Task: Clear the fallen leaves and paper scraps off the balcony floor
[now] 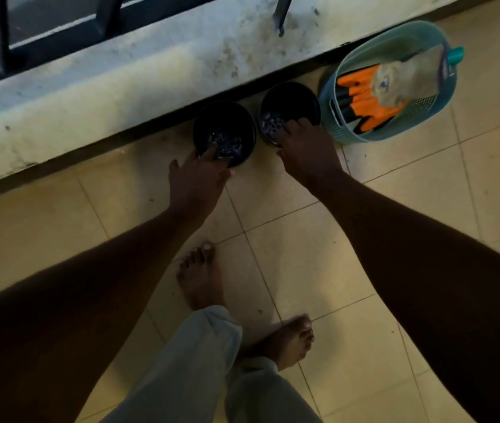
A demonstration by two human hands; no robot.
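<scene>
The floor tiles (318,248) are smooth and a little shiny, with small dark specks of dirt on them. The ledge (120,87) beside them is rough painted concrete, all stained and blotchy, with dark metal railing bars (1,32) above it. The left black pot (242,123) and the right black pot (291,99) look like dull, hard plastic, the teal basket (364,135) is smooth plastic with slots in its side and holds rubbery-looking orange gloves (364,96) and a soft grey cloth (407,77), and the trouser legs (199,361) are soft, matt grey cloth too.
</scene>
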